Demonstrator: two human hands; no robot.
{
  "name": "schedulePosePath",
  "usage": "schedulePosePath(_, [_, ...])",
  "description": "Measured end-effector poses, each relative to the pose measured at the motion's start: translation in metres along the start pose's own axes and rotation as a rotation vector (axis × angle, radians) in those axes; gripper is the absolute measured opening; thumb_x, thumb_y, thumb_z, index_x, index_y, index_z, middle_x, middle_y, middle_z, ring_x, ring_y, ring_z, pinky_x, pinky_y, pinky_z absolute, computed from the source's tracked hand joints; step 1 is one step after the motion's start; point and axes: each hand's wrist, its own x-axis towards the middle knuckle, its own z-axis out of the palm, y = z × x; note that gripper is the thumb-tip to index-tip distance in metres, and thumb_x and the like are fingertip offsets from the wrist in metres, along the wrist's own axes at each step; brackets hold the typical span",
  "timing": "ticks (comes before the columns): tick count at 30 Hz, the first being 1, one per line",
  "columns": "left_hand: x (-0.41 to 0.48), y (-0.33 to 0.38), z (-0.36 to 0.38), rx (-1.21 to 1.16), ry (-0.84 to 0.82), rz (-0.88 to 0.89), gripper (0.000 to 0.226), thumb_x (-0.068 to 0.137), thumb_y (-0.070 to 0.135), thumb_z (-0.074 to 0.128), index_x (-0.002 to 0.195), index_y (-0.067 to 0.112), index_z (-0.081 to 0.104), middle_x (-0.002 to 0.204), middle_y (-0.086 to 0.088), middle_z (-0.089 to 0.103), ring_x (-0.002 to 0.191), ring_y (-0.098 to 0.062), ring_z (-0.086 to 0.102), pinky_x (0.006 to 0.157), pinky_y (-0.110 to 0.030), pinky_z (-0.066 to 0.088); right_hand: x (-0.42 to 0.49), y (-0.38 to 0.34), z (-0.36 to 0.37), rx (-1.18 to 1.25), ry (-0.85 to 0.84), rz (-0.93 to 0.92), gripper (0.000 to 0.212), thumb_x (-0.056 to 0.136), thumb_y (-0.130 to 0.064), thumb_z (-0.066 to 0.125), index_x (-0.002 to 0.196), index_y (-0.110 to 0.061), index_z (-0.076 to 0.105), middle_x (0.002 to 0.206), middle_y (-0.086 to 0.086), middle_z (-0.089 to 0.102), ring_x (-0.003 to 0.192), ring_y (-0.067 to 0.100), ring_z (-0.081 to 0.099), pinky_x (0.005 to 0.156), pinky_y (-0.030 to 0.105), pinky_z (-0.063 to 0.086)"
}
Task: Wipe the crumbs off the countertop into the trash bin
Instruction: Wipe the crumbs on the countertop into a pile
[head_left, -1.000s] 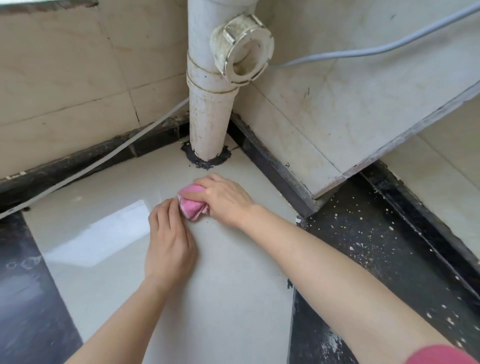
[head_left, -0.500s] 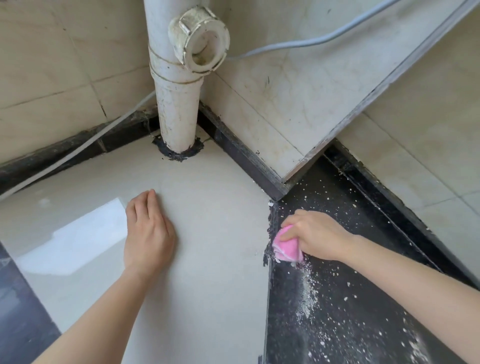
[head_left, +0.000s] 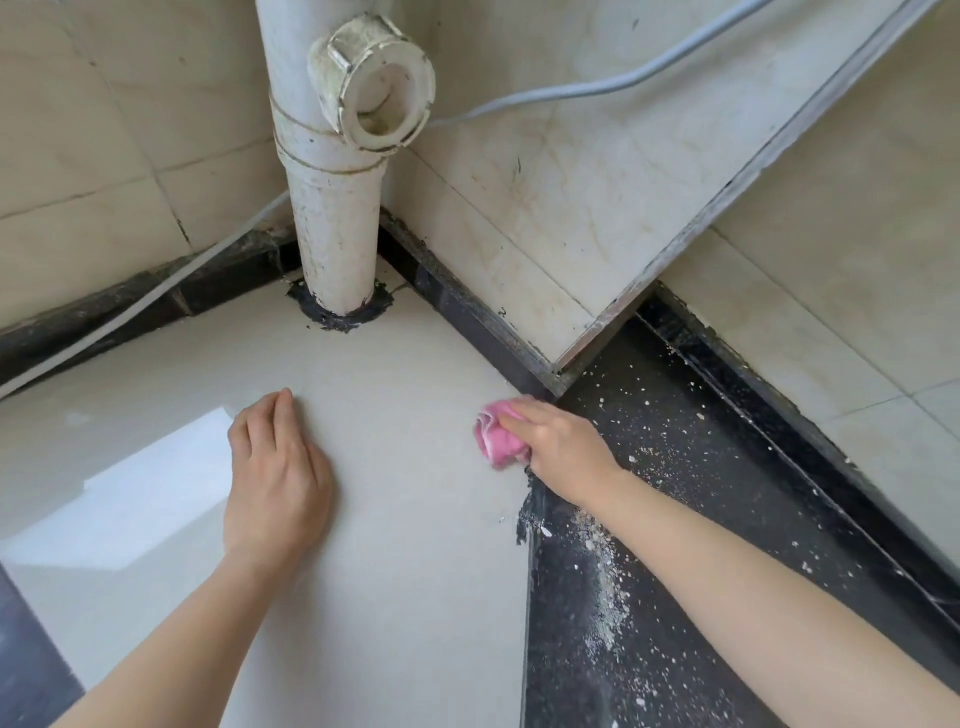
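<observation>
My right hand (head_left: 558, 447) grips a bunched pink cloth (head_left: 496, 434) and presses it on the cream tile surface (head_left: 405, 545), right at its border with the black speckled countertop (head_left: 701, 519). White crumbs (head_left: 602, 577) lie scattered over the black surface, thickest in a streak below my right forearm. My left hand (head_left: 275, 478) rests flat on the cream tile, fingers straight and together, a hand's width left of the cloth. No trash bin is in view.
A white drain pipe (head_left: 332, 208) with an open side socket rises from the corner behind the hands. Grey cables (head_left: 597, 88) run along the tiled walls. A tiled wall corner (head_left: 597, 338) juts out just behind the cloth. A black skirting strip (head_left: 779, 431) edges the right wall.
A second ago the cloth sat near the pipe, beside my left hand. It swept right onto the black surface, then moved back slightly left to the tile border. The left hand stayed flat.
</observation>
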Motion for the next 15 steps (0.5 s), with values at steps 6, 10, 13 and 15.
schedulePosePath(6, [0.001,0.0,0.001,0.019,0.015,0.021,0.05,0.088,0.012,0.027,0.132,-0.009,0.036,0.126,-0.027,0.04,0.115,-0.044,0.034,0.108,-0.048,0.023,-0.038,0.022,-0.036,0.071,-0.167,0.255,0.03,0.085,-0.008,0.056,0.093,-0.028,0.077,0.107,-0.003,0.073,0.095,0.018,0.07,0.086,0.033,0.056])
schedulePosePath(10, [0.0,0.0,0.001,0.018,0.026,0.029,0.049,0.088,0.013,0.026,0.132,-0.008,0.035,0.127,-0.025,0.039,0.115,-0.042,0.033,0.107,-0.047,0.024,0.01,-0.012,-0.035,0.236,-0.024,0.069,0.033,0.09,-0.016,0.061,0.119,-0.027,0.069,0.127,0.003,0.066,0.116,0.024,0.061,0.098,0.043,0.049])
schedulePosePath(13, [0.0,-0.002,0.003,0.018,0.041,0.035,0.049,0.09,0.016,0.025,0.132,-0.007,0.035,0.127,-0.025,0.039,0.116,-0.041,0.032,0.107,-0.048,0.025,0.051,-0.032,-0.016,0.003,0.006,-0.027,0.046,0.092,-0.009,0.059,0.137,-0.017,0.055,0.149,0.009,0.046,0.139,0.027,0.039,0.111,0.04,0.035])
schedulePosePath(15, [0.0,-0.002,0.005,0.014,0.058,0.041,0.048,0.09,0.015,0.026,0.132,-0.007,0.035,0.126,-0.025,0.039,0.116,-0.04,0.032,0.107,-0.047,0.024,0.061,-0.032,-0.007,-0.182,-0.023,-0.002,0.051,0.096,-0.012,0.051,0.146,-0.01,0.04,0.157,0.01,0.031,0.147,0.026,0.023,0.116,0.036,0.021])
